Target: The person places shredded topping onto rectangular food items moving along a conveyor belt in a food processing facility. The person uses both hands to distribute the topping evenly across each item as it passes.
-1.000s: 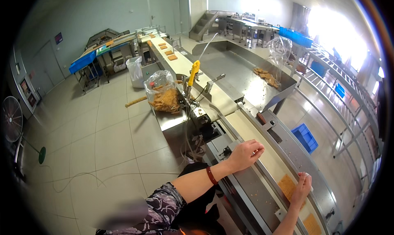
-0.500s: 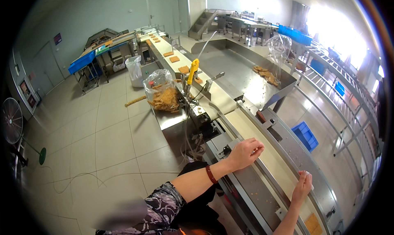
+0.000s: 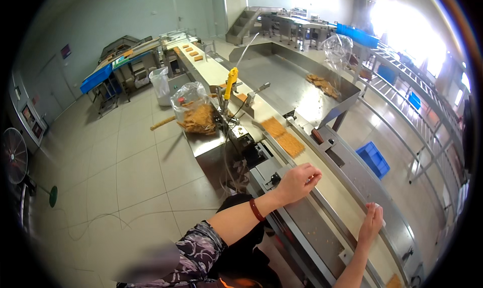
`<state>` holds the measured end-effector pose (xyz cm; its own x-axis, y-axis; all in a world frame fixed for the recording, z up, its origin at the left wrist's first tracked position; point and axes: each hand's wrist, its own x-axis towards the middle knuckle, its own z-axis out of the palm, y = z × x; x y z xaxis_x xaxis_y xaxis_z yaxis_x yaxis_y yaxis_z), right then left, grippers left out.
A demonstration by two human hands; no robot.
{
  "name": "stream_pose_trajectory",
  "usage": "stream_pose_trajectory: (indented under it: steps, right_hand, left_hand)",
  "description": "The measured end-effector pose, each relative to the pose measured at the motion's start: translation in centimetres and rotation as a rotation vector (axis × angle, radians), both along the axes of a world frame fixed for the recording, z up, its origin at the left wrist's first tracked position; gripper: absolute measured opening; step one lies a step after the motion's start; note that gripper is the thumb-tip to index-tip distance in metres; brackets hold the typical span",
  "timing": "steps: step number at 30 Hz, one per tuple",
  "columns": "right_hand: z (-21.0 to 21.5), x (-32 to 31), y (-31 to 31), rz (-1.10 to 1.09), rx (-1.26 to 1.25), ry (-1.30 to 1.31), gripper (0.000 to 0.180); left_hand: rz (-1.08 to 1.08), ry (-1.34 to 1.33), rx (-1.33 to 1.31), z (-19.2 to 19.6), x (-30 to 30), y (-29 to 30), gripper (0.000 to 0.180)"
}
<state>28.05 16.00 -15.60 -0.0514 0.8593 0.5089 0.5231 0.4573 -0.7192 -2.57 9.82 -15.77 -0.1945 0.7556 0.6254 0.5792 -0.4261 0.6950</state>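
Note:
My left hand (image 3: 301,182) is loosely closed beside the near-left rail of a conveyor, its fingertips pressed together above the belt's edge. What those fingers hold, if anything, is hidden. Farther right, my right hand (image 3: 371,223) rests by the opposite rail, pinching a small white crumpled piece (image 3: 381,211) whose material I cannot make out. Beyond my left hand, flat golden-brown biscuit-like slabs (image 3: 283,136) lie end to end on the cream belt (image 3: 329,180), touching neither hand. One more brown slab (image 3: 394,281) shows at the lower edge, past my right wrist.
A clear bag of broken brown pieces (image 3: 197,118) stands left of the belt, near a yellow-handled tool (image 3: 231,83). Behind the right side is a wide steel tray (image 3: 282,69) with broken pieces. A blue crate (image 3: 373,160) sits on the floor at right, by metal roller racks (image 3: 402,82).
Slabs have come along the belt toward my hands, and the slab at the lower edge has slid farther out of view. Both hands stay nearly in place; the view has shifted slightly.

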Motion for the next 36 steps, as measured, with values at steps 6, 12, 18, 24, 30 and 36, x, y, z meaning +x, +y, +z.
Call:
stream_pose_trajectory:
  steps: [6,12,18,24,30,36]
  right_hand:
    - [0.2,0.1,-0.1,0.018,-0.012,0.012,0.038]
    - [0.5,0.0,-0.2,0.006,-0.057,-0.002,0.037]
    - [1.2,-0.4,-0.7,0.01,-0.065,-0.01,0.037]
    - [1.2,-0.2,-0.6,0.005,-0.088,-0.005,0.036]
    - [0.8,-0.2,-0.4,0.011,-0.081,-0.009,0.039]
    - [1.2,-0.4,-0.7,-0.012,-0.109,-0.008,0.039]
  left_hand:
    - [0.009,-0.011,0.012,0.4,-0.2,0.0,0.008]
    - [0.025,-0.007,0.001,0.6,-0.5,0.1,0.009]
    - [0.22,0.427,0.02,0.7,-1.2,0.1,0.025]
    - [0.345,0.728,-0.301,-0.4,-1.5,0.9,0.057]
    - [0.116,0.677,-0.257,0.6,0.4,-0.2,0.054]
    - [-0.015,0.543,0.026,0.7,2.0,-0.7,0.04]
